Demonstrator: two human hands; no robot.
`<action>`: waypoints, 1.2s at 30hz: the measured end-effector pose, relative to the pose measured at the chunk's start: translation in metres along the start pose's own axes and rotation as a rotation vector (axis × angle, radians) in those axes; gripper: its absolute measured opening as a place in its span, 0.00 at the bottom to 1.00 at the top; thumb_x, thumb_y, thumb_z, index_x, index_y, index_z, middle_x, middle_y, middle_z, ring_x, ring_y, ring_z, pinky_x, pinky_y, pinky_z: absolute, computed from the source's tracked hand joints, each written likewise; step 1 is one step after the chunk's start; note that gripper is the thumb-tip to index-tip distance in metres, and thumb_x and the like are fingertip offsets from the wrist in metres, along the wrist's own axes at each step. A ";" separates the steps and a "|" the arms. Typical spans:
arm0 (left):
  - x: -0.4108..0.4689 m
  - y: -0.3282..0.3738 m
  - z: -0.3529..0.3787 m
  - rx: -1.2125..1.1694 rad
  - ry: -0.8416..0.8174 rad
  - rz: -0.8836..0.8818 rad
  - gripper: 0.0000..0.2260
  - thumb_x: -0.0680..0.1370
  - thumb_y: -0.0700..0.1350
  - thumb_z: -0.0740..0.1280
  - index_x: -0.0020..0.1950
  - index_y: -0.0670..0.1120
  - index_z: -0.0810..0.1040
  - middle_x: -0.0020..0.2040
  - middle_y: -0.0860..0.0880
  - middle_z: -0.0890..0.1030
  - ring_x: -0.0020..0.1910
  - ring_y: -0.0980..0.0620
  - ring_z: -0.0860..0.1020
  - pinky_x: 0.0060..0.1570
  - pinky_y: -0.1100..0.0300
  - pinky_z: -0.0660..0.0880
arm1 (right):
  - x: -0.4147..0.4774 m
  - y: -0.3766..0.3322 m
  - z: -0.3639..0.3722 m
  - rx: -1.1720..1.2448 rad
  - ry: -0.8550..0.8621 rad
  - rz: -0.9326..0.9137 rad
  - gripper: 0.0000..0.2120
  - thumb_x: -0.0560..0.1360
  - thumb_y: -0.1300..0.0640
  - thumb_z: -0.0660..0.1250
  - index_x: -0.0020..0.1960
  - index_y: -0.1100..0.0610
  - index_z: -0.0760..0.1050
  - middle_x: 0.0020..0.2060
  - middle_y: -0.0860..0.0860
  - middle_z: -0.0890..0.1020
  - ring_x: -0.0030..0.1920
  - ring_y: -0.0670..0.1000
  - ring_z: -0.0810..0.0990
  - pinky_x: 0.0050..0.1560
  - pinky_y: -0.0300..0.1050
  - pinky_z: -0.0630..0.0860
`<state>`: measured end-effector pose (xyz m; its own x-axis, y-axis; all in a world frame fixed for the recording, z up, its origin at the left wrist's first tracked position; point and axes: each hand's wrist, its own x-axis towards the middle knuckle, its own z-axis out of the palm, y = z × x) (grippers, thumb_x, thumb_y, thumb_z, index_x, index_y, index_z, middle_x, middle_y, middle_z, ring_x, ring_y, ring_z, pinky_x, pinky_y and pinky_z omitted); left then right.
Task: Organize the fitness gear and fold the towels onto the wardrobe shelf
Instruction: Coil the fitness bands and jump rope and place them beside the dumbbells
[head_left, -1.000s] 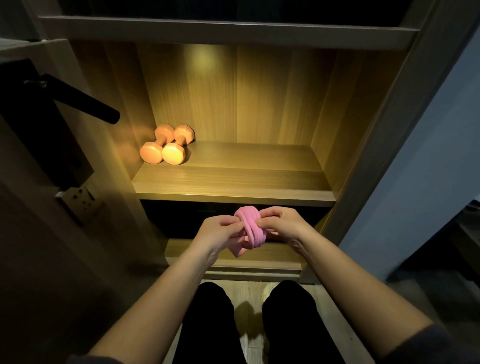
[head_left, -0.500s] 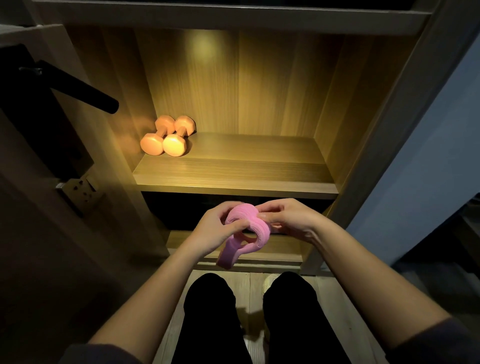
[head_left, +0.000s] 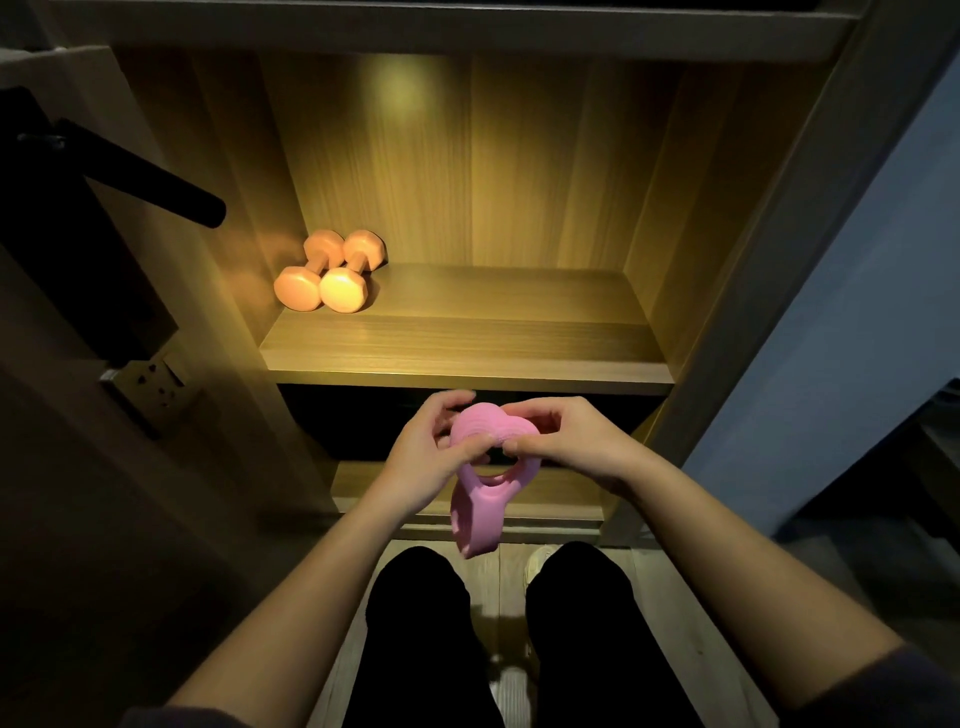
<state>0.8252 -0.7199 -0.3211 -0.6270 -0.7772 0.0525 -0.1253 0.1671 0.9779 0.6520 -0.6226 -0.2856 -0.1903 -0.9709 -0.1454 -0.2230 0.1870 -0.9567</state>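
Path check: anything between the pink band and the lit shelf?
Nothing visible. The left hand and right hand hold the pink band in front of and below the shelf, with only open air between. The dumbbells sit in its back-left corner, off a straight path.

Dim, wide-angle view; warm overhead light inside wardrobe (head_left: 519, 171).

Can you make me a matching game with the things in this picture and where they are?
Things:
1. pair of orange dumbbells
2. pink stretchy band
3. black lever handle

Places:
A. sticks out from the dark door on the left
B. gripped by the left hand and right hand
C. lying in the back left corner of the lit wooden shelf

Pairs: 1-C, 2-B, 3-A
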 end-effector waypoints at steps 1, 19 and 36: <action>0.000 0.003 -0.004 0.020 -0.033 0.037 0.22 0.72 0.42 0.76 0.63 0.54 0.73 0.58 0.53 0.79 0.52 0.66 0.79 0.47 0.70 0.76 | 0.000 -0.001 -0.002 0.003 -0.009 -0.002 0.20 0.71 0.64 0.74 0.63 0.58 0.79 0.51 0.48 0.85 0.51 0.42 0.83 0.48 0.36 0.79; 0.002 0.024 -0.008 0.177 0.094 0.191 0.14 0.74 0.44 0.74 0.59 0.53 0.83 0.55 0.58 0.83 0.56 0.61 0.79 0.59 0.57 0.77 | 0.000 -0.012 -0.002 0.113 0.051 -0.061 0.17 0.74 0.63 0.72 0.62 0.60 0.79 0.53 0.55 0.84 0.52 0.48 0.81 0.53 0.39 0.79; 0.028 0.027 -0.019 0.180 0.173 0.119 0.17 0.80 0.54 0.65 0.67 0.52 0.77 0.58 0.58 0.80 0.52 0.61 0.80 0.53 0.66 0.76 | 0.034 -0.013 0.019 0.389 0.223 0.047 0.12 0.76 0.58 0.70 0.59 0.58 0.79 0.48 0.54 0.83 0.46 0.50 0.79 0.52 0.49 0.78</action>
<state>0.8189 -0.7488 -0.2895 -0.5067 -0.8352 0.2136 -0.2027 0.3562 0.9122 0.6668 -0.6604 -0.2829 -0.4029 -0.8985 -0.1741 0.1592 0.1185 -0.9801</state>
